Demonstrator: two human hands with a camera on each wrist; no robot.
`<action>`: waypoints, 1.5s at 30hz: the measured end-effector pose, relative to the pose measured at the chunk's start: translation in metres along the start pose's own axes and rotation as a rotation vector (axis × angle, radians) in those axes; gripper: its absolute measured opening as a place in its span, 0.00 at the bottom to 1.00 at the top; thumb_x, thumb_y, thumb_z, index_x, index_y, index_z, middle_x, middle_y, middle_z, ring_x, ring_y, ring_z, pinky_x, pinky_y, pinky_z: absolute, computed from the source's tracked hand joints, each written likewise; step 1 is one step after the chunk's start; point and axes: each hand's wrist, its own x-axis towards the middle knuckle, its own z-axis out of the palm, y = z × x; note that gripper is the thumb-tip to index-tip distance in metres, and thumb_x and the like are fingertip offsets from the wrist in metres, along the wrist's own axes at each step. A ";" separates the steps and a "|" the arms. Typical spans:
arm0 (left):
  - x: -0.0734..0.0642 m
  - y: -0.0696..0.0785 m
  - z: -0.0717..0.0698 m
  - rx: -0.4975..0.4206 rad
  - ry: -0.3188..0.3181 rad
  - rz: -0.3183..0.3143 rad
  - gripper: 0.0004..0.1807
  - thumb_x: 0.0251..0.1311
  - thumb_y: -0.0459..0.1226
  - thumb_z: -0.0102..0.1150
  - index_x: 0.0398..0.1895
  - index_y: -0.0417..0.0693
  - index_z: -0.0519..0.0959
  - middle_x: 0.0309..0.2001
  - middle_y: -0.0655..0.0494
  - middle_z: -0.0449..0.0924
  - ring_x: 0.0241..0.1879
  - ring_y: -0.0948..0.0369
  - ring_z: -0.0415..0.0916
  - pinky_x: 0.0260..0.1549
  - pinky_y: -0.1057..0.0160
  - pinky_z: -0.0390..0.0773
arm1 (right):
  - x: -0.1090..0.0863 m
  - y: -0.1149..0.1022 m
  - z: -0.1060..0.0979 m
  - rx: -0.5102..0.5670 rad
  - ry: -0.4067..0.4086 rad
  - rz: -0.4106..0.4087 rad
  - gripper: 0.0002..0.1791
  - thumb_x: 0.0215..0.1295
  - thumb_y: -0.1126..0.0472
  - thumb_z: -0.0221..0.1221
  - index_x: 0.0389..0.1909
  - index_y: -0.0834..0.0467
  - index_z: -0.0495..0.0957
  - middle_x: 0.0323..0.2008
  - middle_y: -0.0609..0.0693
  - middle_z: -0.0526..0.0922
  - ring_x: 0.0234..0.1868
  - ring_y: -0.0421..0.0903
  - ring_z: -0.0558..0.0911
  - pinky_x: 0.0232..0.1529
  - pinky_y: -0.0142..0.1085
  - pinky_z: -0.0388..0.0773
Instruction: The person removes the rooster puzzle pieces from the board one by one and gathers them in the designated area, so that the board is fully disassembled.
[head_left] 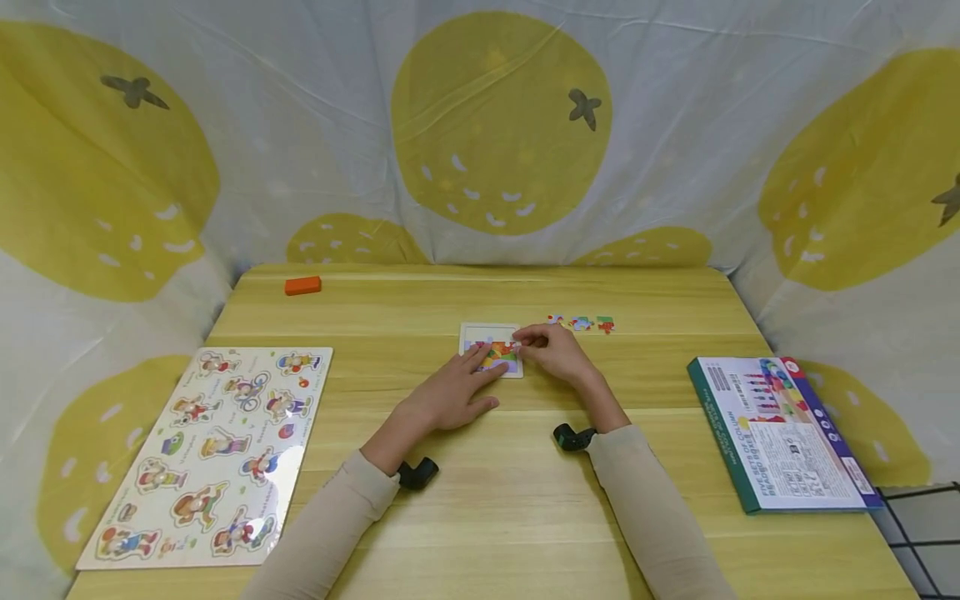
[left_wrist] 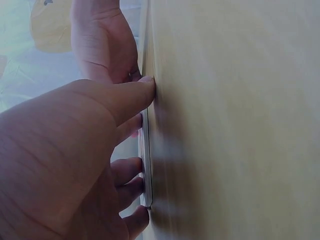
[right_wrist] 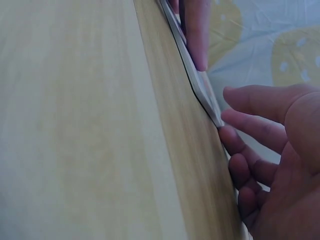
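A small jigsaw puzzle [head_left: 504, 357] in a pale tray [head_left: 491, 327] lies mid-table. Its lower part is filled with a colourful picture; the upper part shows bare backing. My left hand [head_left: 448, 393] rests on the left and lower part with straight, spread fingers, hiding some of it. At the tray's right edge is my right hand [head_left: 557, 353], its fingers bent. In the right wrist view the thumb [right_wrist: 255, 100] and index finger stand slightly apart by the tray corner [right_wrist: 215, 117], with no piece visible between them. Several loose puzzle pieces [head_left: 581, 323] lie just beyond the right hand.
A large board with cartoon figures [head_left: 225, 433] lies on the left of the wooden table [head_left: 480, 517]. A flat game box [head_left: 783, 442] lies on the right. Near the back left is an orange block [head_left: 303, 286]. A lemon-print cloth [head_left: 495, 125] hangs behind the table.
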 end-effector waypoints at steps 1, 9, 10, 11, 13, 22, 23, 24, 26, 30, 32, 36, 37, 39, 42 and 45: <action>0.000 0.000 0.000 -0.008 -0.001 0.001 0.34 0.78 0.53 0.48 0.82 0.57 0.58 0.83 0.40 0.44 0.83 0.44 0.41 0.79 0.40 0.51 | 0.000 0.000 0.000 -0.007 -0.004 0.002 0.16 0.71 0.56 0.65 0.57 0.54 0.86 0.48 0.52 0.87 0.48 0.48 0.82 0.50 0.41 0.78; 0.000 0.000 0.002 -0.014 -0.003 -0.004 0.34 0.79 0.54 0.47 0.83 0.58 0.57 0.84 0.42 0.42 0.84 0.46 0.40 0.79 0.41 0.50 | -0.001 0.000 -0.001 -0.023 -0.018 -0.005 0.16 0.72 0.56 0.64 0.58 0.53 0.86 0.51 0.52 0.86 0.50 0.49 0.82 0.54 0.47 0.79; 0.000 -0.001 0.003 -0.015 0.000 -0.002 0.34 0.79 0.54 0.47 0.83 0.58 0.57 0.84 0.42 0.42 0.83 0.45 0.40 0.79 0.41 0.50 | -0.001 0.001 -0.001 -0.026 -0.019 -0.005 0.16 0.72 0.56 0.64 0.58 0.53 0.86 0.52 0.52 0.86 0.51 0.49 0.82 0.54 0.47 0.79; 0.000 -0.001 0.003 -0.015 0.000 -0.002 0.34 0.79 0.54 0.47 0.83 0.58 0.57 0.84 0.42 0.42 0.84 0.46 0.40 0.79 0.41 0.50 | -0.001 0.001 -0.001 -0.027 -0.019 -0.007 0.16 0.71 0.56 0.64 0.58 0.53 0.86 0.52 0.53 0.86 0.51 0.50 0.81 0.54 0.47 0.79; 0.000 -0.001 0.003 -0.017 -0.001 -0.001 0.34 0.79 0.54 0.47 0.83 0.58 0.57 0.84 0.42 0.42 0.84 0.46 0.40 0.79 0.41 0.50 | -0.001 0.001 0.000 -0.030 -0.018 -0.011 0.16 0.72 0.56 0.64 0.58 0.53 0.86 0.54 0.53 0.85 0.52 0.50 0.81 0.55 0.48 0.79; 0.000 -0.001 0.001 0.003 -0.001 0.000 0.34 0.79 0.54 0.46 0.83 0.58 0.56 0.84 0.42 0.42 0.83 0.45 0.40 0.79 0.41 0.51 | 0.000 0.000 0.001 -0.037 -0.013 -0.013 0.15 0.71 0.56 0.64 0.56 0.53 0.86 0.55 0.53 0.84 0.52 0.51 0.81 0.55 0.48 0.78; 0.001 -0.001 0.001 0.008 -0.002 0.000 0.34 0.79 0.54 0.46 0.83 0.58 0.56 0.84 0.42 0.41 0.84 0.46 0.40 0.79 0.41 0.51 | 0.000 -0.001 0.001 -0.039 -0.011 -0.013 0.15 0.71 0.56 0.64 0.55 0.53 0.87 0.55 0.53 0.85 0.52 0.51 0.81 0.55 0.48 0.78; 0.001 -0.001 0.001 0.009 0.000 0.001 0.34 0.79 0.54 0.46 0.83 0.58 0.57 0.84 0.42 0.42 0.83 0.45 0.40 0.79 0.41 0.51 | 0.000 -0.002 0.002 -0.042 -0.008 -0.013 0.15 0.71 0.56 0.64 0.55 0.53 0.87 0.54 0.53 0.85 0.51 0.51 0.81 0.55 0.48 0.78; 0.001 -0.001 0.002 0.016 -0.005 -0.002 0.34 0.79 0.55 0.46 0.83 0.59 0.56 0.84 0.43 0.41 0.84 0.46 0.39 0.79 0.41 0.51 | 0.000 -0.003 0.002 -0.049 -0.001 -0.013 0.14 0.71 0.55 0.64 0.54 0.53 0.87 0.52 0.53 0.85 0.50 0.50 0.81 0.54 0.46 0.78; 0.001 -0.002 0.003 0.018 -0.004 -0.006 0.34 0.79 0.55 0.46 0.83 0.59 0.56 0.84 0.43 0.41 0.84 0.46 0.40 0.79 0.41 0.51 | 0.000 -0.003 0.004 -0.051 0.010 -0.010 0.13 0.71 0.55 0.65 0.52 0.53 0.87 0.49 0.52 0.86 0.48 0.48 0.81 0.50 0.43 0.78; 0.001 -0.003 0.003 0.019 -0.004 -0.008 0.34 0.78 0.55 0.46 0.83 0.60 0.57 0.84 0.44 0.42 0.84 0.47 0.40 0.79 0.42 0.51 | 0.001 -0.002 0.005 -0.044 0.017 -0.010 0.12 0.71 0.55 0.65 0.52 0.53 0.87 0.47 0.52 0.86 0.46 0.48 0.81 0.48 0.41 0.78; 0.001 -0.003 0.004 0.017 -0.006 -0.012 0.34 0.78 0.55 0.47 0.83 0.60 0.56 0.84 0.44 0.41 0.84 0.47 0.39 0.79 0.42 0.50 | 0.001 -0.002 0.006 -0.029 0.032 -0.012 0.11 0.70 0.57 0.65 0.49 0.53 0.88 0.44 0.52 0.86 0.42 0.48 0.80 0.45 0.39 0.76; 0.001 -0.003 0.004 0.015 -0.009 -0.014 0.34 0.78 0.55 0.47 0.83 0.60 0.56 0.84 0.45 0.41 0.84 0.47 0.39 0.80 0.42 0.50 | 0.002 -0.002 0.006 -0.027 0.035 -0.013 0.10 0.70 0.57 0.65 0.49 0.53 0.88 0.43 0.52 0.85 0.42 0.48 0.80 0.44 0.38 0.76; 0.001 -0.003 0.004 0.010 -0.007 -0.014 0.34 0.78 0.55 0.47 0.83 0.60 0.56 0.84 0.44 0.41 0.84 0.47 0.39 0.80 0.42 0.50 | 0.002 -0.003 0.007 -0.029 0.043 -0.014 0.10 0.70 0.57 0.66 0.48 0.54 0.88 0.42 0.52 0.85 0.41 0.47 0.80 0.44 0.38 0.76; 0.001 -0.004 0.004 0.008 0.000 -0.007 0.34 0.78 0.55 0.47 0.83 0.60 0.57 0.84 0.44 0.42 0.84 0.46 0.40 0.80 0.42 0.50 | 0.002 -0.003 0.007 -0.030 0.050 -0.008 0.10 0.69 0.57 0.66 0.48 0.54 0.88 0.42 0.51 0.85 0.41 0.47 0.79 0.43 0.37 0.75; 0.001 -0.004 0.005 0.006 0.008 -0.001 0.34 0.78 0.55 0.47 0.82 0.59 0.57 0.84 0.43 0.42 0.83 0.45 0.41 0.79 0.42 0.50 | 0.002 -0.003 0.008 -0.021 0.055 -0.001 0.09 0.69 0.58 0.66 0.47 0.54 0.87 0.41 0.51 0.84 0.40 0.46 0.78 0.42 0.37 0.74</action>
